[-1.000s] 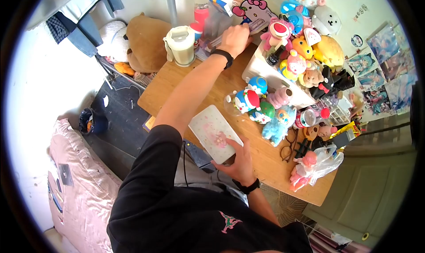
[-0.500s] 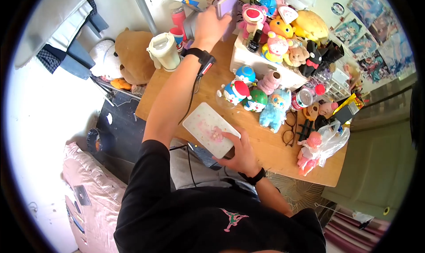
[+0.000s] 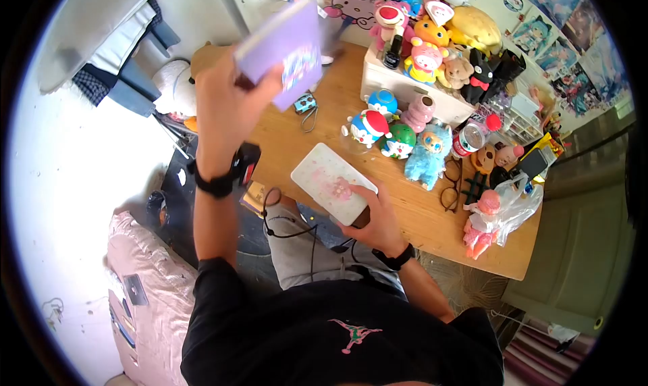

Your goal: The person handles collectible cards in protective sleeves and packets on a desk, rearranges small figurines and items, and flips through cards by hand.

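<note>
My left hand is raised over the left side of the desk, its fingers closed around a thick purple notebook with a colourful picture on its cover. Motion blurs the notebook slightly. By the desk's front edge, my right hand grips the near right corner of a flat white case with a pink pattern. My thumb and fingers press on the case from its right end, and its underside is hidden. Behind the notebook, a small blue patterned pouch with a strap lies on the desk.
Doraemon figures, a blue plush doll and glasses sit right of the case on the wooden desk. Plush toys crowd a white drawer unit behind. A pink doll and plastic bag stand at the right edge.
My left hand has brought the purple notebook from the back of the desk toward me and left. The white case stays in my right hand, slightly shifted in view.
</note>
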Demonstrator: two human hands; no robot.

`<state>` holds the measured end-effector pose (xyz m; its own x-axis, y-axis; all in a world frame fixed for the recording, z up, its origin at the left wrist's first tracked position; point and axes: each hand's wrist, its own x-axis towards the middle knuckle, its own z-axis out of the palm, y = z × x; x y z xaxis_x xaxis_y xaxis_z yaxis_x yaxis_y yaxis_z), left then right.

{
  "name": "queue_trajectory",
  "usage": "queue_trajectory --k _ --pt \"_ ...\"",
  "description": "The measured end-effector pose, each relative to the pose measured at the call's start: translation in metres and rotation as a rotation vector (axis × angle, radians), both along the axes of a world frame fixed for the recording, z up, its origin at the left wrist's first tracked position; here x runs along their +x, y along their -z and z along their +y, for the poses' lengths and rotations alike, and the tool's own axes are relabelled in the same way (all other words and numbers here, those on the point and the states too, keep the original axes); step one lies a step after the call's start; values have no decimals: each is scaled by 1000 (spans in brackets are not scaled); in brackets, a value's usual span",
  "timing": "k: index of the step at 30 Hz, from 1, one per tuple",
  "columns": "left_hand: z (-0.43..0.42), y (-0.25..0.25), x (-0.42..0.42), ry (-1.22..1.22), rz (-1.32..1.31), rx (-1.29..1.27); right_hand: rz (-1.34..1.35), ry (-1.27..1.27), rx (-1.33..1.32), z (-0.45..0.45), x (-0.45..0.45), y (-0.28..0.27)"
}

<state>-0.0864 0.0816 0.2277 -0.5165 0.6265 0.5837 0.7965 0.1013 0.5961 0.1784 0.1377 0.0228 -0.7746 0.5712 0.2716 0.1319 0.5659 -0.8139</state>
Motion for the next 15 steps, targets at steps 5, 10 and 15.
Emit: queue_trajectory --k 5,10,15 --pt "-65 40 9 31 162 -174 11 4 -59 0 5 -2" --pt "-103 107 0 85 499 -344 -67 17 -4 4 25 -8" --pt "-112 154 2 124 634 -358 -116 -3 42 17 55 -12"
